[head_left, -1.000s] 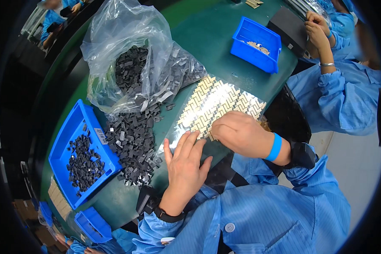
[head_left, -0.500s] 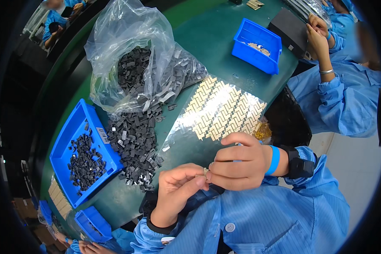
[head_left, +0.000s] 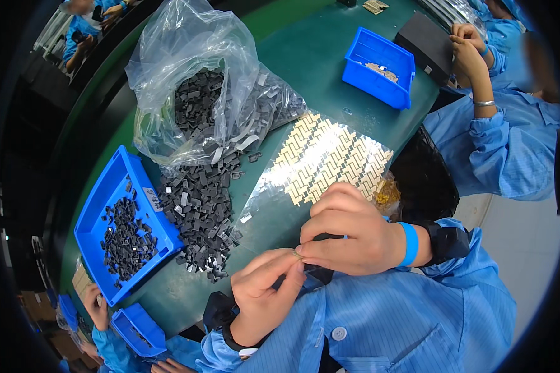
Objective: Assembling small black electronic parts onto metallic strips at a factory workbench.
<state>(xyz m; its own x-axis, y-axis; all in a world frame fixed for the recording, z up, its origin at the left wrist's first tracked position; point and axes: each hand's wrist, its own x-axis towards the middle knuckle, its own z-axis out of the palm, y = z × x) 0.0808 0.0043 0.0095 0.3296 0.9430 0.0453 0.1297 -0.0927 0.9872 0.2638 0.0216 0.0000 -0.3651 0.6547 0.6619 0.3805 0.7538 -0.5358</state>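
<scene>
Head view: left hand [head_left: 264, 292] and right hand [head_left: 348, 233] meet at 6 o'clock, fingertips pinching one tiny gold piece [head_left: 297, 253]. It looks light, thin, bendable; best held by its edges.

A dark green worktable [head_left: 311, 62] fills the middle of the frame, curving toward the upper right. Pale grey floor [head_left: 529, 248] shows at the right edge. Cardboard boxes [head_left: 34, 304] sit in the lower left corner.
</scene>
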